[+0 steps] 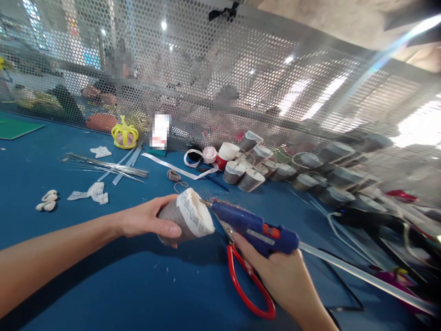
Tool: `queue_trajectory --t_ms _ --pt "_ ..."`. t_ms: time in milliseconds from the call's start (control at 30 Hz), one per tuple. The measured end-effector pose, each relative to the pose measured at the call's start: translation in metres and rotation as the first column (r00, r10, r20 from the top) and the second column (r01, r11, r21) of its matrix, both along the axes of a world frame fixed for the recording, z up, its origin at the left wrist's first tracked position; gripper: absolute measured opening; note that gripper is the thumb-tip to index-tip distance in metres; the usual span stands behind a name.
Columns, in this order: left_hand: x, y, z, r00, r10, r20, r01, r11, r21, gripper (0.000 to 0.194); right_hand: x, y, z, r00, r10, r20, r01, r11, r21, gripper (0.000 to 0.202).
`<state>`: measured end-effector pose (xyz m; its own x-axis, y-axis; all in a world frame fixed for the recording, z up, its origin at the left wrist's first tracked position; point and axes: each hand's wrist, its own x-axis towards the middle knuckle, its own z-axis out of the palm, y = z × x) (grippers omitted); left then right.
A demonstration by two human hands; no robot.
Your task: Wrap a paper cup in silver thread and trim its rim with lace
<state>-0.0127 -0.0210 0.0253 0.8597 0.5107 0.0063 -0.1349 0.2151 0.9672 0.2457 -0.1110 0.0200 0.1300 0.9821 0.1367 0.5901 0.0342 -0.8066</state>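
My left hand [158, 218] is wrapped round a grey cup-shaped pot [175, 220] with a white lace band at its rim, tilted so its mouth faces right. In my right hand [275, 269] is a blue hot glue gun [248, 220] with an orange-red switch. A long clear glue stick [365, 271] runs out of its back end. The gun's metal nozzle points at the pot's rim; I cannot tell whether it touches. Red-handled scissors [232, 271] lie under the gun, beside my right hand, their blades partly hidden.
Several similar grey pots [251, 179] stand in a cluster at the back right. A white ribbon [172, 165], thin wires [106, 165], lace scraps [94, 192], shells [48, 201] and a yellow basket [124, 133] lie on the blue table [138, 285]. A perforated metal screen [193, 69] borders the back.
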Motion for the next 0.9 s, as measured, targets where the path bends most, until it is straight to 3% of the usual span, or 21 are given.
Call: queue_trajectory --t_ms 167,267,500,733,900 --pt "-0.003 0.004 -0.002 1.0 -0.014 0.013 0.014 1.0 0.011 0.076 -0.023 -0.004 0.021 0.996 -0.067 0.065 0.066 0.998 0.018 0.04" --pt "-0.003 0.005 -0.005 0.995 -0.068 0.074 0.07 0.997 -0.019 0.072 -0.034 -0.007 0.029 0.998 -0.051 -0.039 0.051 0.999 -0.007 0.034" --pt "-0.003 0.005 -0.009 0.978 -0.169 0.124 0.182 0.978 -0.101 0.067 -0.028 -0.002 0.027 0.957 0.093 -0.273 -0.127 0.986 -0.107 0.038" --pt "-0.002 0.004 -0.01 0.965 -0.219 0.146 0.24 0.96 -0.146 0.062 -0.027 0.0 0.027 0.96 0.096 -0.262 -0.131 0.984 -0.119 0.036" --pt "-0.004 0.004 -0.008 0.975 -0.19 0.118 0.207 0.967 -0.152 0.067 -0.021 0.004 0.026 0.967 0.152 -0.203 -0.188 0.968 -0.169 0.037"
